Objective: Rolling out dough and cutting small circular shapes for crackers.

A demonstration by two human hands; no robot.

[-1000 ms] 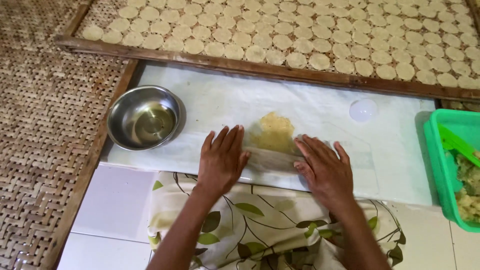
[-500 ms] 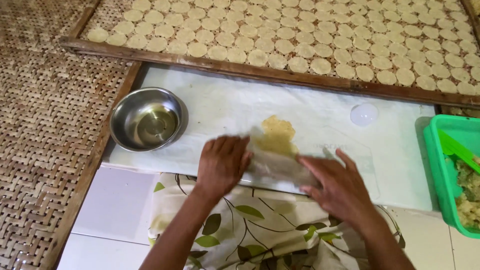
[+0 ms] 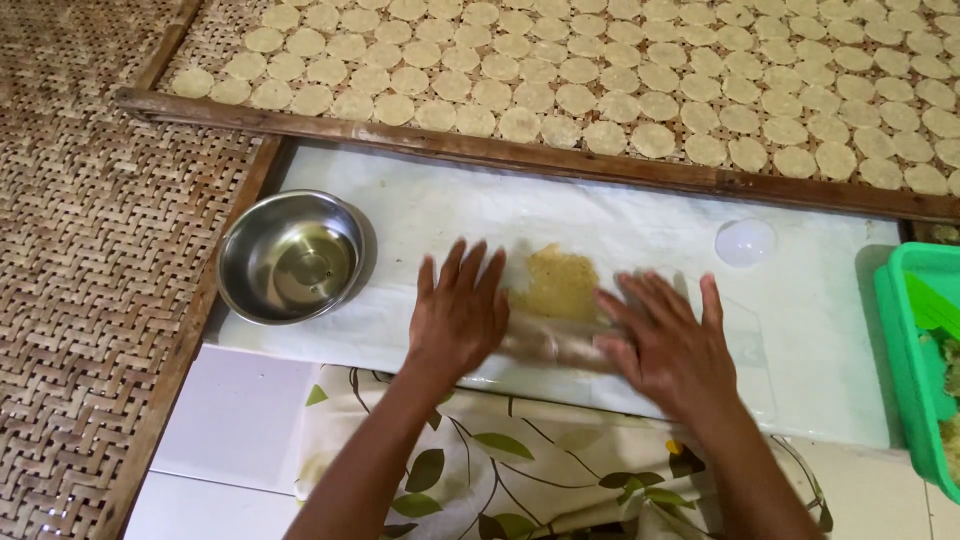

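My left hand and my right hand both lie flat, fingers spread and released, palms pressing down on a rolling pin that runs crosswise between them. Only the middle stretch of the pin shows, blurred; its ends are hidden under my palms. I grip nothing; the hands simply rest on the pin.

Just beyond the pin, between my two hands and touching its far side, lies a flattened patch of yellowish dough under a clear plastic sheet. My left fingertips reach up beside its left edge, my right fingers beside its right edge.

All this sits on a white board on the floor. A steel bowl with a little liquid in it stands on the board's left end, well clear of my left hand. A small round clear lid lies on the board up beyond my right hand. At the far right is a green plastic tub with more dough in it. Past the board, a wood-framed woven tray is covered with rows of pale round discs. A woven mat lies to the left, and a leaf-patterned cloth covers my lap.
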